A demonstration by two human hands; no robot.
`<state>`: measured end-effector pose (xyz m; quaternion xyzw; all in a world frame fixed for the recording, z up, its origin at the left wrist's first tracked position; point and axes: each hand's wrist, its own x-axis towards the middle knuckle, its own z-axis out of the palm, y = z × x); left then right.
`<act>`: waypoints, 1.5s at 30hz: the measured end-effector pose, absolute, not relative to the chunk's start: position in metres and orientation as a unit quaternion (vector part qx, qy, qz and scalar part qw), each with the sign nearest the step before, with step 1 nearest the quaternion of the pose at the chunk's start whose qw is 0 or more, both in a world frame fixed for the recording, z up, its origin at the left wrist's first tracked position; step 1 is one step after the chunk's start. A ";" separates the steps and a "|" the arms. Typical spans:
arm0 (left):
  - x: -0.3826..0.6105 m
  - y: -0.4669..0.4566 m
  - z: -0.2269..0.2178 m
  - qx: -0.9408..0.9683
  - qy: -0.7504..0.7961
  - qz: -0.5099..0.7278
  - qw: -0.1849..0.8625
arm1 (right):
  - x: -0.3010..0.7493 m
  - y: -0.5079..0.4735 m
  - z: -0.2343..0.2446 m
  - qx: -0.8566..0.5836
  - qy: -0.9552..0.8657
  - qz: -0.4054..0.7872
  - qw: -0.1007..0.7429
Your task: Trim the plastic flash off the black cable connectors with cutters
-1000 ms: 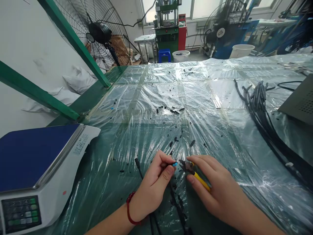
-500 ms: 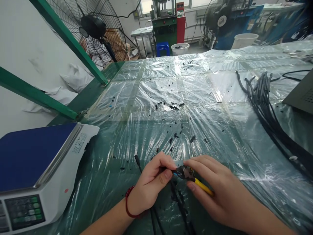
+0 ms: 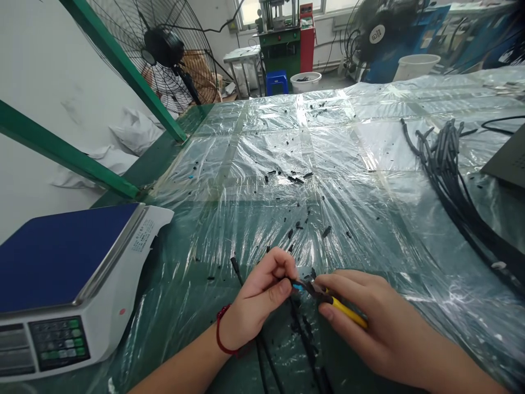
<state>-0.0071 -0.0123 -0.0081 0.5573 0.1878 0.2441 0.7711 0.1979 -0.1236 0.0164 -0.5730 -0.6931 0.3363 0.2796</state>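
My left hand [image 3: 256,303] pinches the end of a black cable [image 3: 266,358] whose blue tip [image 3: 298,286] sticks out past the thumb. My right hand [image 3: 375,328] grips small cutting pliers with yellow handles [image 3: 344,310]; the plier jaws [image 3: 315,288] sit right at the blue tip. Both hands rest low over the plastic-covered green table [image 3: 287,164], near its front edge. A red bead bracelet circles my left wrist. More black cable runs down between my hands toward me.
A blue-topped weighing scale [image 3: 61,284] stands at the left front. A bundle of dark cables [image 3: 447,180] lies at the right beside a dark grey box [image 3: 508,158]. Small black offcuts [image 3: 295,179] litter the plastic sheet. Fans and machines stand behind the table.
The plier jaws have closed in on the blue cable tip, from a small gap a second ago. Both hands have shifted slightly right in the picture, as has the rest of the view.
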 end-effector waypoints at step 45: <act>0.004 -0.033 -0.017 0.567 0.187 0.397 0.697 | 0.154 -0.131 -0.001 -0.579 -0.643 0.339 0.370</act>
